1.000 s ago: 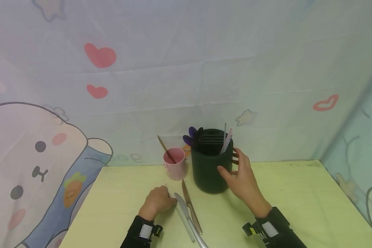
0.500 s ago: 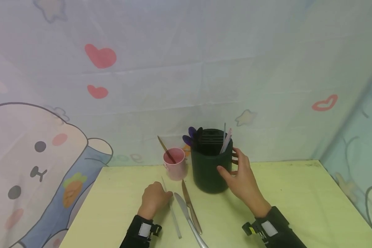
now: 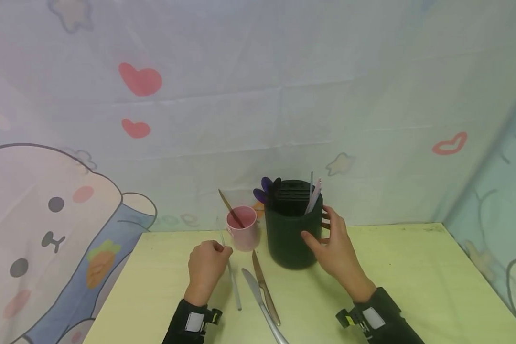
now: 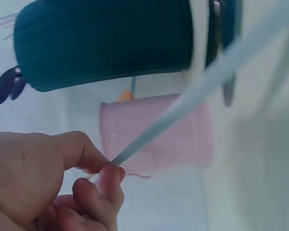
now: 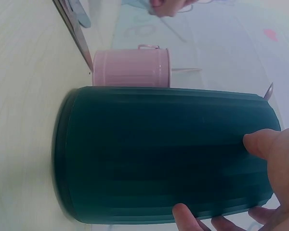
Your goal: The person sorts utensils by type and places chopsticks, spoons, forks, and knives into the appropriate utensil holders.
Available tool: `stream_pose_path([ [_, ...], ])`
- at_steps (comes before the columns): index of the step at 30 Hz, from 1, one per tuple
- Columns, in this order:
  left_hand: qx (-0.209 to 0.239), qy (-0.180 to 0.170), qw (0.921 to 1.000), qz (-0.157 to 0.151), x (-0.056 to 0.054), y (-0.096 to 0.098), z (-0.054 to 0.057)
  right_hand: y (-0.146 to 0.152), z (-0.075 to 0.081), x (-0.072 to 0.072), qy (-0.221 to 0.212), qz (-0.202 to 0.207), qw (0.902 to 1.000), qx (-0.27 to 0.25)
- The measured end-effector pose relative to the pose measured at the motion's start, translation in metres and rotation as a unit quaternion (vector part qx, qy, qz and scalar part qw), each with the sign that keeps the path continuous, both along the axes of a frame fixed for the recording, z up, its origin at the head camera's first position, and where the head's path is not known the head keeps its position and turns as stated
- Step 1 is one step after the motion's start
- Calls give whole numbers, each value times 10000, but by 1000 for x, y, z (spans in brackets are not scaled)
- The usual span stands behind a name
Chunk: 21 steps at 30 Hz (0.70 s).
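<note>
My left hand [image 3: 208, 267] pinches a thin pale straw [image 3: 233, 282] between thumb and fingers, above the table left of the knives. In the left wrist view the straw [image 4: 176, 110] slants up and right from the fingertips, in front of the pink bucket [image 4: 159, 132]. A dark green utensil holder [image 3: 290, 241] stands upright at the back. Around its right side my right hand [image 3: 337, 253] holds it, thumb in front and fingers at the side. Purple spoons [image 3: 261, 195] and pale pink sticks [image 3: 314, 197] poke out of the holder.
Left of the holder stands the small pink bucket [image 3: 245, 236] with a brownish thin utensil [image 3: 230, 206] leaning in it. Two table knives, a silver one [image 3: 260, 301] and a browner one [image 3: 264, 286], lie on the yellow table [image 3: 155, 286]. A printed cloth [image 3: 241, 119] hangs behind.
My left hand has lifted the straw from beside the silver knife and moved it left and away from me. My right hand keeps its hold on the holder.
</note>
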<state>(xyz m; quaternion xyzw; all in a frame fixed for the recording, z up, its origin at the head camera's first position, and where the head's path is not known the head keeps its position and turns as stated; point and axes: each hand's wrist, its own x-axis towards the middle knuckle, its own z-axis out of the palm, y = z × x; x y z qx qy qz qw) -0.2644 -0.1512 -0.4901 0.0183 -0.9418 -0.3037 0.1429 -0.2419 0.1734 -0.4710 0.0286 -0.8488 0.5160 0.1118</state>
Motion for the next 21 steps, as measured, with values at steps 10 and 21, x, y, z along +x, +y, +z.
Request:
stream_pose_path([
  [10, 419, 544, 9976, -92, 14, 11, 31, 0, 0, 1, 68, 33, 10000, -22],
  [21, 1061, 1988, 9696, -952, 20, 31, 45, 0, -1, 0, 58, 28, 10000, -13],
])
